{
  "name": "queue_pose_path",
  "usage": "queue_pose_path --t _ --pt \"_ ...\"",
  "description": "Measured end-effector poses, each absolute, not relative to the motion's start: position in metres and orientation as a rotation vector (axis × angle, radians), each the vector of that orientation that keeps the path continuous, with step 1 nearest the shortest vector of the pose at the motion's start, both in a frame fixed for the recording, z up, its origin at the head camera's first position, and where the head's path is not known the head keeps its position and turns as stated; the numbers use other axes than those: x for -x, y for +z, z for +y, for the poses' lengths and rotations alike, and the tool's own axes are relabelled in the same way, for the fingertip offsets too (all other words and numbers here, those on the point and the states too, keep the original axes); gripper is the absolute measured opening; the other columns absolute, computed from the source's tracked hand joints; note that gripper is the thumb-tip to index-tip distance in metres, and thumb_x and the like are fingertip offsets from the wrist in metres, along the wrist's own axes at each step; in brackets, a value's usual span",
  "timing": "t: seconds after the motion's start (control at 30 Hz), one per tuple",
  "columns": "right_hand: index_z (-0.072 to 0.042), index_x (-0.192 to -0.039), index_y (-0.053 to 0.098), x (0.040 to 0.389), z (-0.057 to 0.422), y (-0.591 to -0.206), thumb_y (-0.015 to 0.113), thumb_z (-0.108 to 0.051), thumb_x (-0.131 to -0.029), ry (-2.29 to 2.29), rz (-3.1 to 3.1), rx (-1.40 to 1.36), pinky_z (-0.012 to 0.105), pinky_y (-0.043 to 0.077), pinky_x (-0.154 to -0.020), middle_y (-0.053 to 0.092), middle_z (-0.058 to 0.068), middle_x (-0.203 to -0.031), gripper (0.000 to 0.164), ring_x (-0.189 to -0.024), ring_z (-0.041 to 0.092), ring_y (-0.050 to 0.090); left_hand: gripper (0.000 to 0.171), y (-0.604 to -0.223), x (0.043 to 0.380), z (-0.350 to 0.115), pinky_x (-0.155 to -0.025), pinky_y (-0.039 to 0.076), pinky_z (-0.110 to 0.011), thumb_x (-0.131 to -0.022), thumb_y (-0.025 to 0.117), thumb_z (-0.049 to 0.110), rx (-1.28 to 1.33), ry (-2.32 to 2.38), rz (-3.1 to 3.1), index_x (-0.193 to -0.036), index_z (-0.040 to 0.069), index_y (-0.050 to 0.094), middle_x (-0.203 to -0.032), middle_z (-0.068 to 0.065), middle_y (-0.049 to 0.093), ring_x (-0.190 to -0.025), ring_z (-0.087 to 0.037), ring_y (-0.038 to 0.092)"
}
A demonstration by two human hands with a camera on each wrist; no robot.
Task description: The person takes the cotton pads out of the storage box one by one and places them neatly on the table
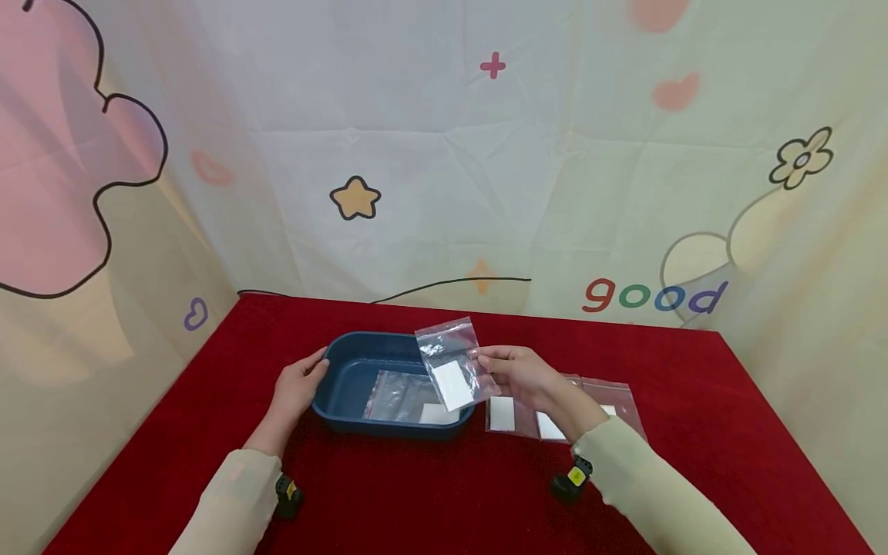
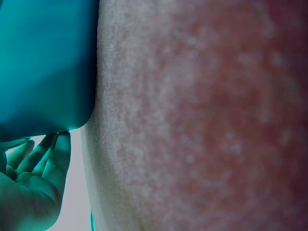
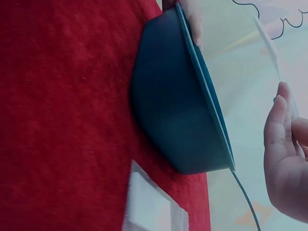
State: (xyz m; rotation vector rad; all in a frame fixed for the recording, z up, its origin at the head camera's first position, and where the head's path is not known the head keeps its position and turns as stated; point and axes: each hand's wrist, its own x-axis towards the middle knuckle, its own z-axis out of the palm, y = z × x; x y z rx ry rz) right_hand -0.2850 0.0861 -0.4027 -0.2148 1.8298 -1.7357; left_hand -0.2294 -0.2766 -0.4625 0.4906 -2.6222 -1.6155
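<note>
My right hand (image 1: 520, 374) pinches the edge of a clear zip bag (image 1: 447, 347) with a white card inside. The bag is raised over the right end of a blue plastic basin (image 1: 343, 385). At the basin's left end, my left hand (image 1: 297, 393) grips the rim, thumb on top. Inside the basin lies another zip bag (image 1: 398, 389) with a white card (image 1: 438, 414). In the right wrist view, the raised bag (image 3: 269, 45) appears nearly edge-on, between the thumb and fingers of the right hand (image 3: 284, 154).
More zip bags with white cards (image 1: 502, 414) lie right of the basin, partly hidden under the right forearm. Red cloth (image 1: 388, 493) covers the table. A printed curtain (image 1: 430, 154) hangs behind it. Each wrist wears a small black camera (image 1: 570, 482).
</note>
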Motion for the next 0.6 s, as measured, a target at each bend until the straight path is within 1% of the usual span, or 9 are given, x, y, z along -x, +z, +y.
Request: queue_pose_path --t 0.07,0.3,0.43,0.6 --pt "0.0 -0.136 0.063 0.282 0.089 -0.405 0.056 -0.013 -0.105 -1.751 1.819 0.206 0.023 0.063 -0.081 0.077 -0.007 -0.094 0.034 -0.083 0.008 0.074 0.049 -0.463 0.23 -0.277 -0.12 0.039 -0.057 -0.11 0.046 0.021 -0.489 -1.61 -2.623 -0.156 0.005 0.041 -0.163 -0.022 0.038 -0.152 -0.041 0.035" --pt "-0.01 -0.122 0.074 0.271 0.099 -0.409 0.056 -0.01 -0.105 -1.794 1.748 0.202 0.022 0.062 -0.081 0.078 -0.008 -0.093 0.025 -0.083 0.006 0.074 0.049 -0.465 0.23 -0.277 -0.121 0.037 -0.056 -0.11 0.046 0.02 -0.487 -1.607 -2.616 -0.156 0.004 0.041 -0.162 -0.022 0.038 -0.153 -0.041 0.034" --pt "-0.013 -0.117 0.075 0.264 0.104 -0.411 0.055 -0.009 -0.105 -1.817 1.71 0.218 0.023 0.063 -0.081 0.077 -0.008 -0.093 0.024 -0.084 0.006 0.074 0.049 -0.466 0.23 -0.277 -0.122 0.036 -0.056 -0.11 0.046 0.021 -0.478 -1.604 -2.614 -0.156 0.004 0.041 -0.162 -0.022 0.039 -0.153 -0.04 0.034" --pt "-0.015 -0.117 0.073 0.254 0.112 -0.416 0.053 -0.009 -0.106 -1.839 1.674 0.21 0.022 0.062 -0.081 0.076 -0.009 -0.095 0.024 -0.085 0.005 0.074 0.049 -0.464 0.23 -0.278 -0.121 0.038 -0.056 -0.109 0.046 0.022 -0.465 -1.603 -2.614 -0.156 0.005 0.042 -0.162 -0.022 0.039 -0.152 -0.041 0.036"
